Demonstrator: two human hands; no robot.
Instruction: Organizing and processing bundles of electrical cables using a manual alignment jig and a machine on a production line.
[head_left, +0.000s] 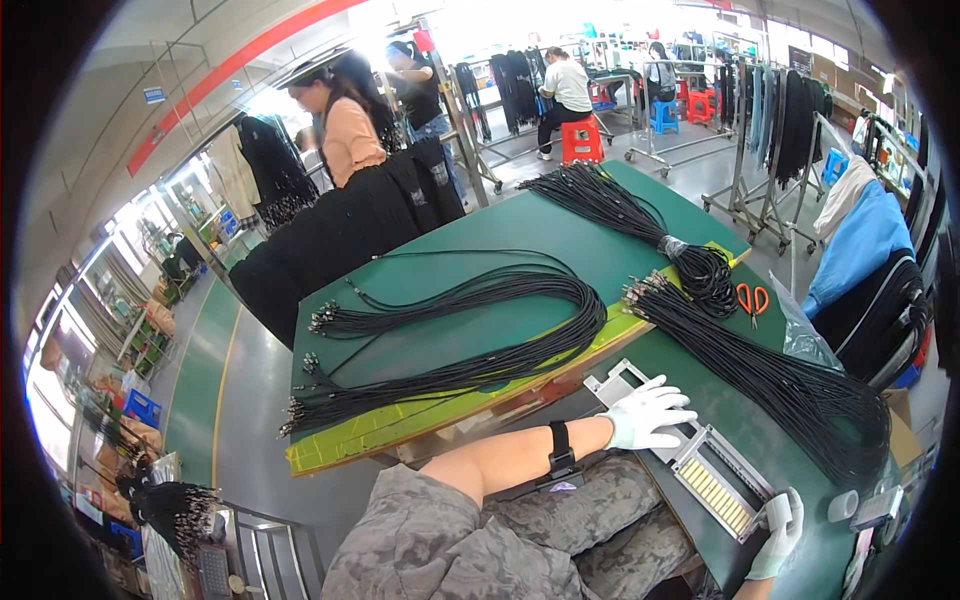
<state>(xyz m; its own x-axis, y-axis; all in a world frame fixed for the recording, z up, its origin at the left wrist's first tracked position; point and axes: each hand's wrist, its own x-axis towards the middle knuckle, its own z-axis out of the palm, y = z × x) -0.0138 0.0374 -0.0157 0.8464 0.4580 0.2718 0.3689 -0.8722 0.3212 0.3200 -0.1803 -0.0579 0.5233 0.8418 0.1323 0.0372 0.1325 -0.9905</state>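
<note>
My left hand (650, 412), in a white glove, lies palm down with its fingers stretched out over a silver metal fixture (612, 382). Along the same line sits a framed metal tray (692, 486) with a row of yellowish blocks (715, 484) inside. At the tray's near right end is my right hand (782, 538), also gloved in white. Its fingers are curled around a small pale, rounded thing that I cannot make out. A thick bundle of black cords (765, 375) with metal ends lies just beyond the fixture.
Another bundle of black cords (480, 368) is looped on the raised green table (440, 262), and a tied bundle (640, 225) lies behind. Orange-handled scissors (752, 303) and a white roll (843, 506) are at the right. A person (345, 135) stands beyond hanging black cords.
</note>
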